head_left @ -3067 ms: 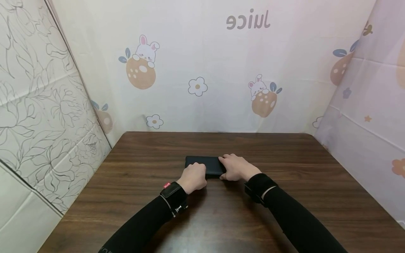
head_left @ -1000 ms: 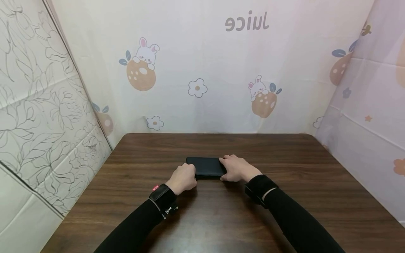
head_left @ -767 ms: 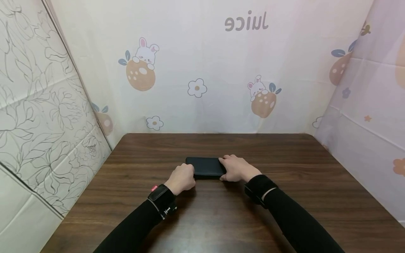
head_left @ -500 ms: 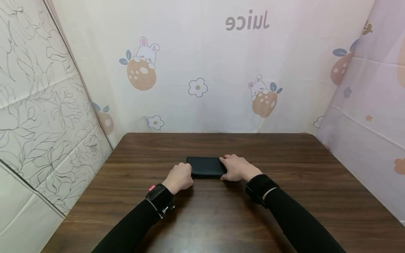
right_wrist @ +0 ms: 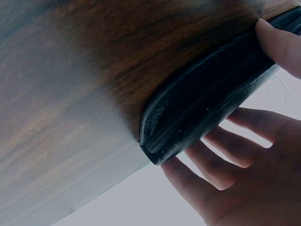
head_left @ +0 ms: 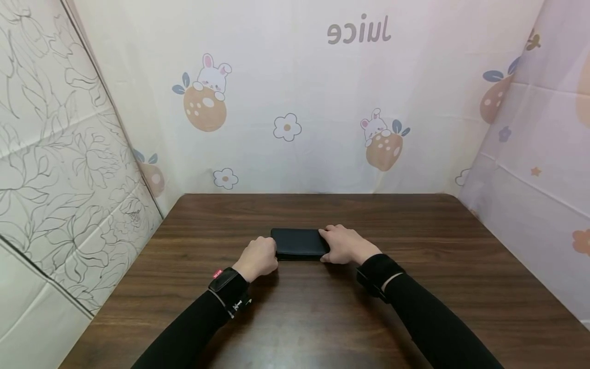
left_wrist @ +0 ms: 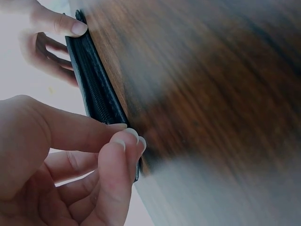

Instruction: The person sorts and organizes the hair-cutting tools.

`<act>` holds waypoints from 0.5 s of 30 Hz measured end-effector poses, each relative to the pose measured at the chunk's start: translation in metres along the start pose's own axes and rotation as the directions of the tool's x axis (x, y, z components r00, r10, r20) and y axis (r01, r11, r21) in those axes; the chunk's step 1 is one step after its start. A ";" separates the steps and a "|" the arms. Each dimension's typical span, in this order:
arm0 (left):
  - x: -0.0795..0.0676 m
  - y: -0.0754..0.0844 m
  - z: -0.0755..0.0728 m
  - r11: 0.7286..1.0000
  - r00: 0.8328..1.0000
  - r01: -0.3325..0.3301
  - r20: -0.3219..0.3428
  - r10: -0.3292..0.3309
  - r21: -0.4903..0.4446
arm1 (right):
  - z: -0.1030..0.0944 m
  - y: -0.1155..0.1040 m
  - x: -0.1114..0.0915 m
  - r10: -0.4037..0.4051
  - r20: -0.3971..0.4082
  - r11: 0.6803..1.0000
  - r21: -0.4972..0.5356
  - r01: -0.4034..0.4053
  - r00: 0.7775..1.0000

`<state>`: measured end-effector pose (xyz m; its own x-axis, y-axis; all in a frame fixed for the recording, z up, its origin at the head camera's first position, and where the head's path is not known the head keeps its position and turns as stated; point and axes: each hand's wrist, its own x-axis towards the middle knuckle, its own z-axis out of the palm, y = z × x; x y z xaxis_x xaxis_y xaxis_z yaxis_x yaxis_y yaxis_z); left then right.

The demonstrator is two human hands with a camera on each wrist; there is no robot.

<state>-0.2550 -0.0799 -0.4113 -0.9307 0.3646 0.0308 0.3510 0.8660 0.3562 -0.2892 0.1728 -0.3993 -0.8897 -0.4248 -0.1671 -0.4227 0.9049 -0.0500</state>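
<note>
A black zip wallet [head_left: 297, 243] lies flat on the brown wooden table, its zipper side facing the person. My left hand [head_left: 257, 258] is at its left end; in the left wrist view the thumb and fingertips pinch together right at the zipper [left_wrist: 96, 89], and the zipper pull is hidden between them. At the opposite end, my right hand [head_left: 344, 245] grips the wallet, thumb against the zipper side and fingers spread over the top. The zipper teeth also show along the wallet's edge in the right wrist view.
The dark wood table [head_left: 369, 318] stretches around both arms. Behind it hangs a pale curtain [head_left: 295, 77] printed with rabbits, fruit and flowers. A white floral panel [head_left: 83, 154] stands at the left, and more printed cloth [head_left: 544, 179] closes off the right.
My left hand has slid leftward along the wallet's near edge, from about its middle to the left end, uncovering more of the wallet. The right hand and the wallet have stayed put.
</note>
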 end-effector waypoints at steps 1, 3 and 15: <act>0.000 0.000 0.000 1.000 1.000 -0.003 -0.002 0.003 -0.002 | 0.000 0.000 0.000 0.000 0.000 1.000 -0.002 0.000 1.000; 0.000 -0.001 0.000 1.000 1.000 -0.004 -0.006 0.004 0.003 | 0.000 0.000 0.000 0.000 0.002 1.000 -0.004 0.000 1.000; 0.004 -0.006 0.002 1.000 1.000 -0.002 -0.014 0.002 -0.006 | -0.001 0.000 0.001 0.001 0.002 1.000 -0.004 -0.001 1.000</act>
<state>-0.2606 -0.0829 -0.4150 -0.9313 0.3616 0.0443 0.3524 0.8630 0.3619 -0.2898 0.1720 -0.3987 -0.8900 -0.4236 -0.1688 -0.4222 0.9053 -0.0459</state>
